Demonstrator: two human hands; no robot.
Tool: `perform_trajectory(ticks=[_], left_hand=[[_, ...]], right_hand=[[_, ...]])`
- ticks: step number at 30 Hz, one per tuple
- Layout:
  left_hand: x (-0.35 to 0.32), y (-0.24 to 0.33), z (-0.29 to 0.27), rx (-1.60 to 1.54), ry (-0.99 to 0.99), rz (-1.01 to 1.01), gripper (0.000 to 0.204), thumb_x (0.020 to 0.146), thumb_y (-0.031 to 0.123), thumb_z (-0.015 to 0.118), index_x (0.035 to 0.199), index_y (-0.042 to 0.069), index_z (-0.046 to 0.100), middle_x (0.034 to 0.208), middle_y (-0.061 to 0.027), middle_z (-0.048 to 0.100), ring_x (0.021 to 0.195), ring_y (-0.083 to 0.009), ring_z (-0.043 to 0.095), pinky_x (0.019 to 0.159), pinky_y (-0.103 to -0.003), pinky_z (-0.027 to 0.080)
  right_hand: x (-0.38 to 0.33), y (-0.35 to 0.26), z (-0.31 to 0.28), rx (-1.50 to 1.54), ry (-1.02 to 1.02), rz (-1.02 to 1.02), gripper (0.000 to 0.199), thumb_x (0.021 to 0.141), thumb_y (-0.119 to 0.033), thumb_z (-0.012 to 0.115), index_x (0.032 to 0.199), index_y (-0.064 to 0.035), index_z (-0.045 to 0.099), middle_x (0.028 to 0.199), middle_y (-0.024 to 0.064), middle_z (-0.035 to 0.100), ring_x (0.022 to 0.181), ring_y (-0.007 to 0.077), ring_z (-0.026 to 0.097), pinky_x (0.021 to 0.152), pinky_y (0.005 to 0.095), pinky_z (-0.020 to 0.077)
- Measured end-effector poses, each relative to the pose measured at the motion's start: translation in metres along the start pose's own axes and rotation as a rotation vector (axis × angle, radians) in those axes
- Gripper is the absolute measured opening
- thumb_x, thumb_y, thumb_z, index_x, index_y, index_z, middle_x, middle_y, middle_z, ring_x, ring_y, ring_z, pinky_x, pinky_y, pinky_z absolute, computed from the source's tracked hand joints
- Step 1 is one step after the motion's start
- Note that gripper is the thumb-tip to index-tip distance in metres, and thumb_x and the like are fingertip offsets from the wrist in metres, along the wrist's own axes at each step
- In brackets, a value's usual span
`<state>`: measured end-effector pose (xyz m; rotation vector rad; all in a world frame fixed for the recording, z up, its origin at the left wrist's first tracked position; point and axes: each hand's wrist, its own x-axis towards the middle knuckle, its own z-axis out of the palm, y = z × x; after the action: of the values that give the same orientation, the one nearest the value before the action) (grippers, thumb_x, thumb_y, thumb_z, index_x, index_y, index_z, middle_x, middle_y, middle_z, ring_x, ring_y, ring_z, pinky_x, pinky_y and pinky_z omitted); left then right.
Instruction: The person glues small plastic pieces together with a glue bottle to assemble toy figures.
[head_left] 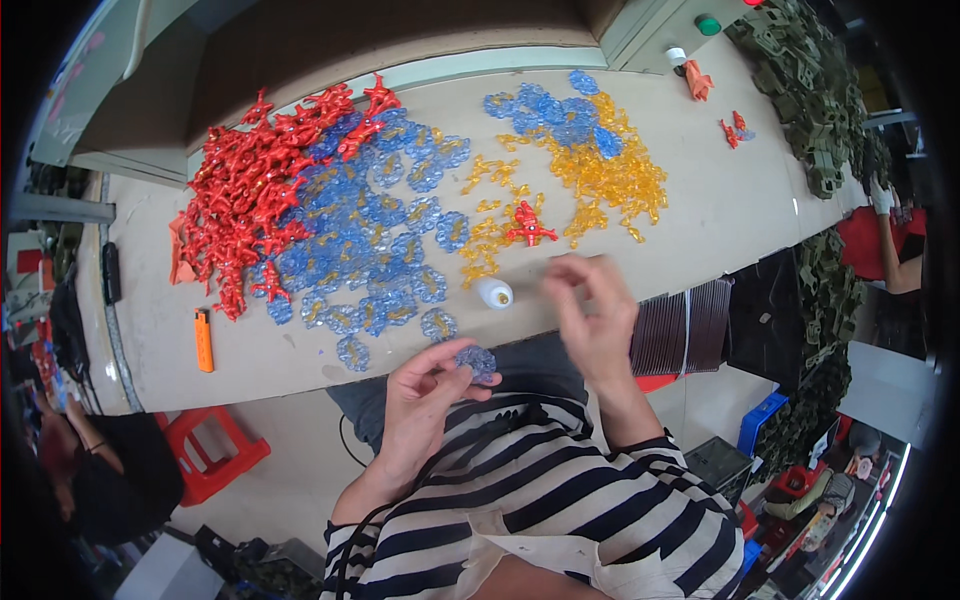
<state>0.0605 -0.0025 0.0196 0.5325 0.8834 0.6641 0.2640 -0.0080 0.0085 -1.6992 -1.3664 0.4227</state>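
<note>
The person's left hand point(425, 390) pinches a translucent blue-violet, scalloped plastic disc point(476, 364) between thumb and fingers, just off the near edge of the table point(690, 225). The right hand point(592, 305) is raised with curled fingers; it is blurred, so whether it holds something small cannot be told. Since the disc sits beyond the table's edge, a loose pinch could drop it into the lap or onto the floor. A small white plastic bottle point(494, 293) stands close to the right hand; a careless sweep might knock it over and, if it is uncapped, wet the parts nearby.

Beyond it, a single red plastic figure point(528, 225) lies among loose translucent yellow plastic pieces point(610, 175), which could scatter if brushed. To the left, translucent blue plastic discs point(345, 240) run up against a heap of glossy red plastic figures point(250, 190), where pieces might get mixed. An orange lighter-shaped object point(204, 340) lies near the table's left end.

Around the pale table are a red plastic stool point(215, 455), strapped dark brown sheets point(680, 330), heaped olive-green plastic parts point(800, 90) and, farther right, another person's gloved hand point(880, 197).
</note>
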Motion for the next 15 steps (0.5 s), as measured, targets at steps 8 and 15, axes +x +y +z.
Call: perform_trajectory(ticks=[8,15], left_hand=[[0.004,-0.002,0.006,0.006,-0.053,-0.013,0.026,0.089,-0.003,0.051,0.115,-0.006,0.054,0.092,-0.0127,0.062,0.087,-0.0241,0.065,0.074,-0.030,0.055],[0.007,-0.004,0.011,0.017,-0.016,0.080,0.027,0.089,-0.004,0.051,0.115,-0.005,0.054,0.097,-0.0136,0.063,0.089,-0.0224,0.064,0.076,-0.028,0.054]], right_hand=[[0.012,0.018,-0.011,-0.319,0.132,0.053,0.013,0.074,-0.009,0.070,0.083,-0.0024,0.065,0.077,0.0091,0.059,0.068,0.0229,0.058,0.059,0.0320,0.0458],[-0.021,-0.016,-0.024,0.466,-0.149,0.443,0.006,0.080,-0.001,0.067,0.085,0.0012,0.065,0.069,-0.0054,0.059,0.059,-0.0023,0.046,0.052,0.0140,0.0359]])
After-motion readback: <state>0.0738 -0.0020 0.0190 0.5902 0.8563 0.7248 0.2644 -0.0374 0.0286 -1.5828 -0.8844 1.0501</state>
